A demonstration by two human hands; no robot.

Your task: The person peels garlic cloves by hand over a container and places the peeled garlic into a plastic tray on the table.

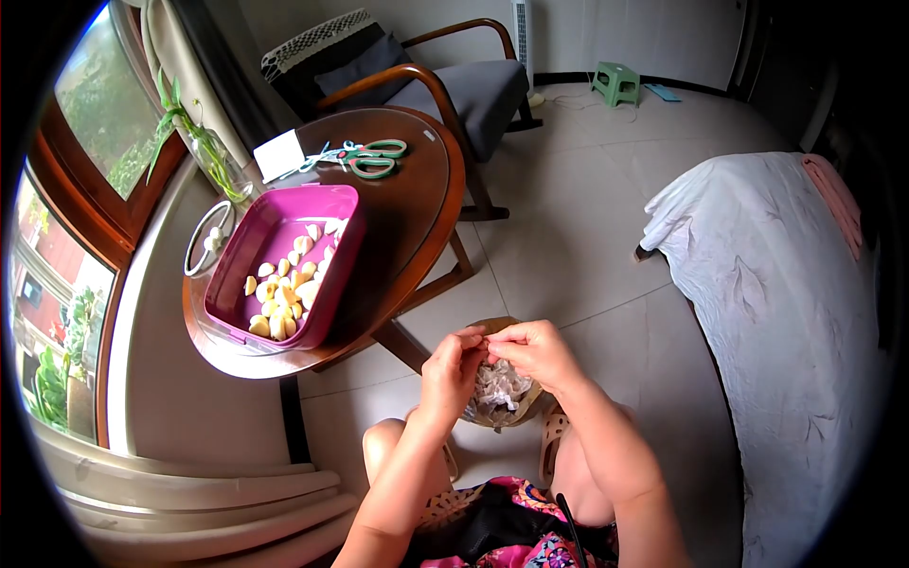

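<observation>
My left hand [450,369] and right hand [532,352] pinch fingers together at centre, on what I can't tell; I'd work low over the bag [501,420].

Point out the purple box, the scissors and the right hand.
Purple box [269,229]: head view, bare inside floor.
Scissors [351,150]: head view, where the handles meet.
Right hand [538,349]: head view, back of the hand.

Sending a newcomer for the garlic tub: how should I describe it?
Beside the window stands a rounded wooden table. On it, nearer the camera than the scissors, sits the open tub, set apart by its magenta colour and garlic cloves.
</observation>
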